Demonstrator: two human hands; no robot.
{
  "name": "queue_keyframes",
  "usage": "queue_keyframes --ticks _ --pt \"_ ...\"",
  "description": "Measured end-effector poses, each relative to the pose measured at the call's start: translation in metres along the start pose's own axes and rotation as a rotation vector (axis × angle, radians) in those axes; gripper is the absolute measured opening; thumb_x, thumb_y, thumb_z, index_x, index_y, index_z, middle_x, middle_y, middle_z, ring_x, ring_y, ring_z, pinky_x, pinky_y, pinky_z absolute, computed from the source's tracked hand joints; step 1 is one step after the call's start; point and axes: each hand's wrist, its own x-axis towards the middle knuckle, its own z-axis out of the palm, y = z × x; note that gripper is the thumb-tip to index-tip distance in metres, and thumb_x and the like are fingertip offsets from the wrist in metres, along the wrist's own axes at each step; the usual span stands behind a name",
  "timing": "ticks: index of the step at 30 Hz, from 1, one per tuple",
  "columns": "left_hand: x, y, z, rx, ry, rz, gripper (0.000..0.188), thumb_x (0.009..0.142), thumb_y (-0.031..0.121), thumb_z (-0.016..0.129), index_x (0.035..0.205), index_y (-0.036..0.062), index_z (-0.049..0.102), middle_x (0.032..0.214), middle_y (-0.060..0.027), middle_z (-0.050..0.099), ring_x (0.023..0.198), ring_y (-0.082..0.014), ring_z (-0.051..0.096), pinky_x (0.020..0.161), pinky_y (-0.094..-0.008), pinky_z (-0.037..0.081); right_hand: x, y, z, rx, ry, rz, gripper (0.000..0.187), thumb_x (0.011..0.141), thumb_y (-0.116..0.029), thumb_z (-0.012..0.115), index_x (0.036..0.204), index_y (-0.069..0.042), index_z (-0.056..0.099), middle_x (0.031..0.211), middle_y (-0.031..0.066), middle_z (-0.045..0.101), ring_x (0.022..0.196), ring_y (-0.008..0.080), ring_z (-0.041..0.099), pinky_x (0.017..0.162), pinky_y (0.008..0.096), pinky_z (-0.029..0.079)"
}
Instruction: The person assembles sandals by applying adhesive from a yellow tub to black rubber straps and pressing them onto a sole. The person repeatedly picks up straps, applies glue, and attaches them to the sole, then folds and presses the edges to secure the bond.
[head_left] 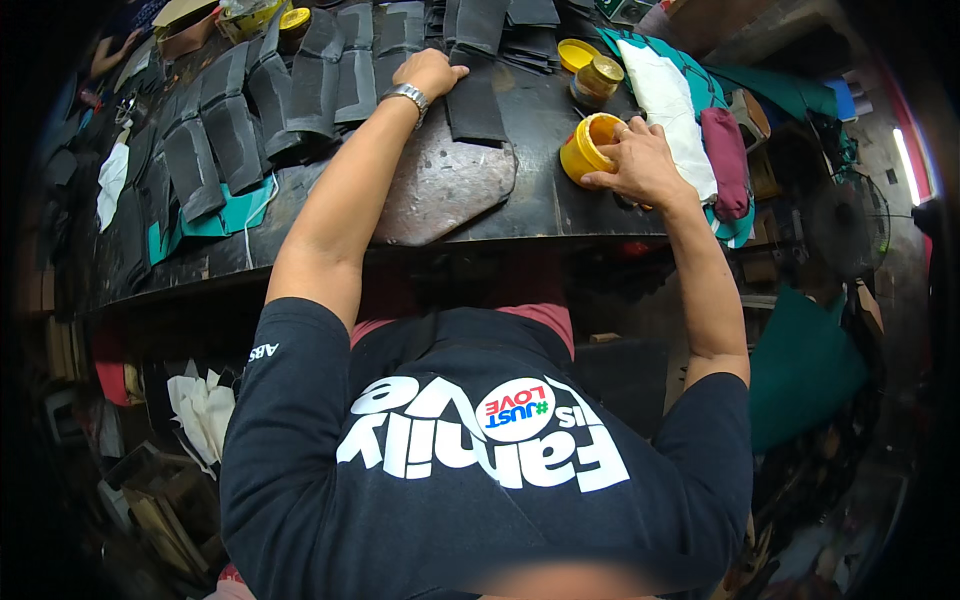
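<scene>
My left hand (428,75), with a metal watch on its wrist, reaches to the far side of the worktable. Its thumb sticks out to the right and touches the edge of a black flat piece (476,108); its fingers, partly hidden, lie over the black pieces beside it. That flat piece overlaps a worn, stained board (440,195). At the right, my right hand (645,160) is closed on the rim and side of a yellow tub (578,160), which tilts slightly. Whether its fingers also hold something inside the tub is hidden.
Rows of black pieces (230,135) cover the table's left side. An open jar (597,82) and a yellow lid (577,54) stand beyond the tub. White cloth (670,120) and a maroon roll (725,165) lie right. A fan (850,225) stands off the table.
</scene>
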Motion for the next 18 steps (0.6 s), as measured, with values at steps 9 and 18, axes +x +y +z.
queue_keyframes --ticks 9,18 --pt "-0.025 0.013 -0.056 -0.449 0.199 0.292 0.035 0.080 0.026 0.083 0.107 0.0051 0.075 0.106 -0.0157 0.075 0.090 -0.0217 0.074 0.076 -0.0347 0.059 0.008 0.005 -0.002 -0.056 0.115 -0.019 0.072 0.085 -0.076 0.056 0.089 -0.009 0.081 0.100 0.0124 0.069 0.101 0.0285 0.059 0.086 0.0437 0.044" --pt "-0.134 -0.054 -0.084 -0.988 -0.200 0.407 0.053 0.088 0.008 0.068 0.139 0.0055 0.057 0.137 -0.0102 0.060 0.104 -0.0152 0.066 0.085 -0.0283 0.056 -0.047 -0.031 -0.017 -0.067 -0.124 0.325 0.070 0.094 -0.068 0.050 0.090 -0.004 0.077 0.090 0.0206 0.070 0.087 0.0385 0.070 0.078 0.0495 0.053"
